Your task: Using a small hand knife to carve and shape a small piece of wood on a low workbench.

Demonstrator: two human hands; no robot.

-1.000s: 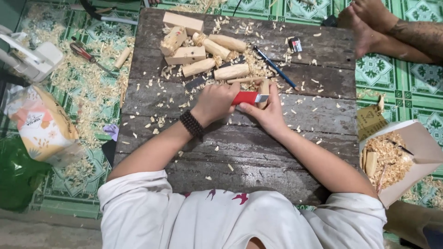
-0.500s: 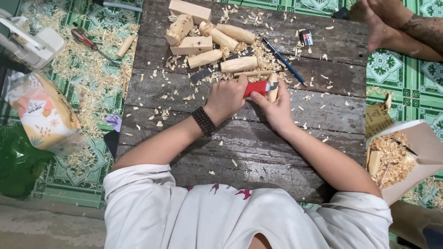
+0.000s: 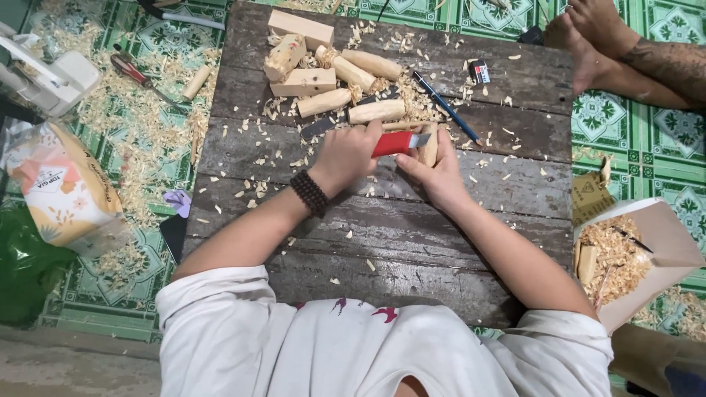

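On the bench [image 3: 243,154], our left hand [image 3: 346,156] has its fingers clamped on a red utility knife [image 3: 396,142]. Just right, our right hand [image 3: 439,173] wraps its fingers round a small wooden piece [image 3: 429,147] touching the blade, with carved wood blocks [image 3: 323,77] lying farther off.

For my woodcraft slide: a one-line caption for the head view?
Left hand grips a red knife, right hand a wooden piece, over a shavings-strewn table.

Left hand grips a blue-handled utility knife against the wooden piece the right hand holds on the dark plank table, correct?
Not quite: the head view shows the utility knife's handle is red, not blue. The left hand grips it against the pale wooden piece held by the right hand on the dark plank table.
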